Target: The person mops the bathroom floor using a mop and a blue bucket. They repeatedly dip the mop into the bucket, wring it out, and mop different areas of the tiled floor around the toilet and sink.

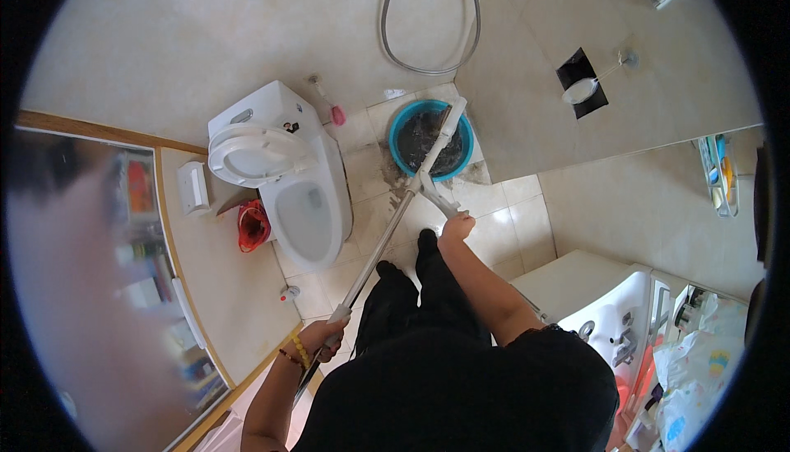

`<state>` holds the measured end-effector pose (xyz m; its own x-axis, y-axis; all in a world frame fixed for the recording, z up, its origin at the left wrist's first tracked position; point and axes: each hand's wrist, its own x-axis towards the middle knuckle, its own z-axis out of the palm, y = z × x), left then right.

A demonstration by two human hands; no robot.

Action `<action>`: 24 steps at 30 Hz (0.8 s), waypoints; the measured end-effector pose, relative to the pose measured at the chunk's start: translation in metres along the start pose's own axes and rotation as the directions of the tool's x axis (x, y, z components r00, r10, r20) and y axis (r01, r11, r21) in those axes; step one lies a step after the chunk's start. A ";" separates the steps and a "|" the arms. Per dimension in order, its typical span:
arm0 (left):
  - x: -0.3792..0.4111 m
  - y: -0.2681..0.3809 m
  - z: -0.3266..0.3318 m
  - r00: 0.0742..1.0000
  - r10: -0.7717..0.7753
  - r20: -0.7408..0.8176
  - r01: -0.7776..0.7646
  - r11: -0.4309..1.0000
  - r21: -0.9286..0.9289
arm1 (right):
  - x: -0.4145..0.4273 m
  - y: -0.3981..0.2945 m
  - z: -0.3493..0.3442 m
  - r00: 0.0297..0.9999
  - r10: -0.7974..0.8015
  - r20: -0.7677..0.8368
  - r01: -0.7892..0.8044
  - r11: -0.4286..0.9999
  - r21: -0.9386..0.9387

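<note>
A squeeze mop with a metal pole (384, 242) slants from lower left up to a blue basin (395, 153). My left hand (322, 338) is wrapped around the pole near a pale plastic sleeve. My right hand (458, 226) grips the end of the mop's white side lever (439, 197). The white mop head (453, 120) lies over the basin's far right rim, with a brownish strip beside it; I cannot tell how far the strip dips in. Dark, murky water (419, 137) fills the basin, which stands on the tiled floor.
A white toilet (342, 205) with its lid raised stands left of the basin. Dark smudges mark the tiles around the basin. A red-lined bin (253, 226) is beside the toilet. A shower hose (386, 26) hangs above. At right is a washbasin (602, 310); a mirror (92, 254) is at left.
</note>
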<state>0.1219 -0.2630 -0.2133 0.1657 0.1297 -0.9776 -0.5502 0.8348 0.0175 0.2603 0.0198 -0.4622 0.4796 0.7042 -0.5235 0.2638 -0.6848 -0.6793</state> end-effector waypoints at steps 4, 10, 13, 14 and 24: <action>-0.023 -0.011 0.008 0.989 0.071 -0.127 -0.042 0.975 0.219 | 0.055 0.019 0.002 0.991 -0.010 -0.134 0.012 1.000 0.009; -0.088 -0.031 0.010 0.993 0.026 -0.112 -0.003 0.980 0.200 | 0.172 -0.036 0.061 0.971 0.020 0.239 -0.132 0.875 0.466; -0.088 -0.045 0.011 0.989 0.071 -0.129 -0.045 0.979 0.197 | 0.168 -0.044 0.088 0.964 -0.019 0.265 -0.036 0.979 0.200; -0.088 -0.042 0.012 0.987 0.082 -0.141 -0.049 0.974 0.222 | 0.164 -0.043 0.091 0.984 -0.050 0.170 0.014 0.978 0.208; -0.045 0.006 0.017 0.971 -0.024 -0.238 0.070 0.979 0.189 | 0.087 0.016 0.026 0.976 -0.203 -0.076 0.204 0.979 -0.002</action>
<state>0.1250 -0.2542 -0.1658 -0.0208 -0.0214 -0.9996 -0.3727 0.9279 -0.0121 0.2843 0.0747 -0.5316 0.4780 0.8124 -0.3340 0.3574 -0.5272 -0.7709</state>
